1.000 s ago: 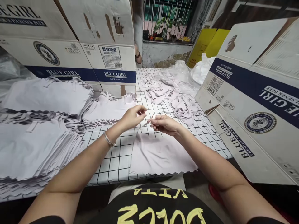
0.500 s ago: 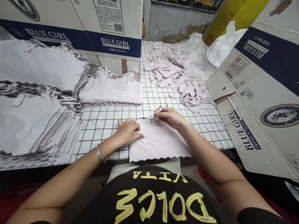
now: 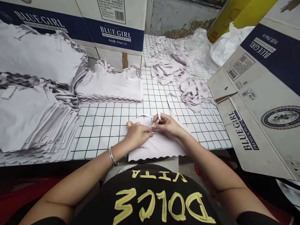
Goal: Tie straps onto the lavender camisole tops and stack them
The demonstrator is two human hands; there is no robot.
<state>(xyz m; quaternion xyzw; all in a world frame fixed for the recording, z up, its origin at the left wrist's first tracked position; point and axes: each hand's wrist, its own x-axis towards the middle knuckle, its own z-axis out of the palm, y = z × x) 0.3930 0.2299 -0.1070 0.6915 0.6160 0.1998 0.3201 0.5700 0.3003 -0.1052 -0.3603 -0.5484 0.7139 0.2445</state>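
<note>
A pale pink camisole point(image 3: 159, 148) with a wavy hem lies in front of me at the table's near edge, its hem hanging over slightly. My left hand point(image 3: 138, 133) is closed, with thumb and fingertips pinching the camisole near its top edge. My right hand point(image 3: 168, 125) is closed right beside it, pinching the same edge, with a thin pale strip of fabric showing between its fingers. The fingertips of both hands almost meet. Whether a small tool is also in my right hand cannot be made out.
Stacks of similar camisoles point(image 3: 25, 118) fill the left side, with a shorter stack point(image 3: 112, 82) behind. Loose fabric pieces point(image 3: 194, 93) and clear plastic point(image 3: 199, 50) lie at the back right. Blue Girl cartons stand at the back left point(image 3: 119, 34) and right point(image 3: 264, 103).
My left hand has moved right along the camisole to meet my right hand and now pinches its upper edge. My right hand has come slightly lower. The view has shifted a little.
</note>
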